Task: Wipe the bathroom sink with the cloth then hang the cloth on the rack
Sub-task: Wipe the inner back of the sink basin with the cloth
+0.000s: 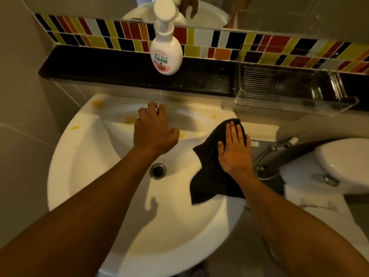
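Note:
The white bathroom sink (95, 192) fills the middle of the view, with yellow-orange smears along its back rim and inner slope and a metal drain (158, 171) in the bowl. My left hand (154, 130) is curled over the faucet at the back of the basin, which it hides almost entirely. A black cloth (207, 176) lies draped over the sink's right rim. My right hand (235, 150) rests flat on the cloth with fingers spread, pressing it down. No rack is in view.
A white pump soap bottle (166, 52) stands on the black ledge (95, 64) behind the sink, beside a clear plastic tray (289, 92). A toilet (339, 166) and a spray hose (283, 145) sit to the right. Colourful tiles and a mirror run above.

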Demonstrator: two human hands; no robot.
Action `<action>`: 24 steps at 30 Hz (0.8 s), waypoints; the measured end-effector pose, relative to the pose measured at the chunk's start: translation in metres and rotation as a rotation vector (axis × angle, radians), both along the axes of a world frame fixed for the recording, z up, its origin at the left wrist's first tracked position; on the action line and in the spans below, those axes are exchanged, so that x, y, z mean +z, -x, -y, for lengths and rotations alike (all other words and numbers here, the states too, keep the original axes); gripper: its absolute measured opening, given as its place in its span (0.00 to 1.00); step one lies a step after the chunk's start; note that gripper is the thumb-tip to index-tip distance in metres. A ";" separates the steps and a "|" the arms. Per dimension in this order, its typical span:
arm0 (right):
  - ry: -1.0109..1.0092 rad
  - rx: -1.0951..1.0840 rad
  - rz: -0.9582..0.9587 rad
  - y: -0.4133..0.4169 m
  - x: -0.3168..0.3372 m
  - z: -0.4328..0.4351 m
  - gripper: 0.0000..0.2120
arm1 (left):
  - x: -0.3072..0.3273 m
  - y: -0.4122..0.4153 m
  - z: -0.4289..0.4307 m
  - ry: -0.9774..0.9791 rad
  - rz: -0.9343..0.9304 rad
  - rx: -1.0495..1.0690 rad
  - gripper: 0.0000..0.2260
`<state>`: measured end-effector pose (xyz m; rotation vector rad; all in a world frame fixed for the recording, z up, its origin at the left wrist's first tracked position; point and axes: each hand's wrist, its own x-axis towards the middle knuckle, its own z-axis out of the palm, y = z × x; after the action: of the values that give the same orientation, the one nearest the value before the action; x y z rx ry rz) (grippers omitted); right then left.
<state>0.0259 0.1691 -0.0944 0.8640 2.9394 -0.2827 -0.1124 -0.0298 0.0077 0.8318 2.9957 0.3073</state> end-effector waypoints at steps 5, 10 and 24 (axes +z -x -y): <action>-0.056 0.196 0.004 0.037 0.004 -0.026 0.28 | -0.001 0.000 -0.001 0.013 -0.015 0.002 0.29; -0.117 0.362 0.015 0.062 0.004 -0.037 0.29 | -0.003 -0.002 -0.001 0.011 -0.031 0.023 0.28; 0.167 0.141 -0.060 -0.038 0.001 -0.021 0.28 | -0.001 -0.003 -0.001 -0.004 -0.014 0.037 0.25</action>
<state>0.0644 0.1899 -0.0933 0.6338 2.9587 -0.5435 -0.1093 -0.0292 0.0072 0.7823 3.0271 0.3095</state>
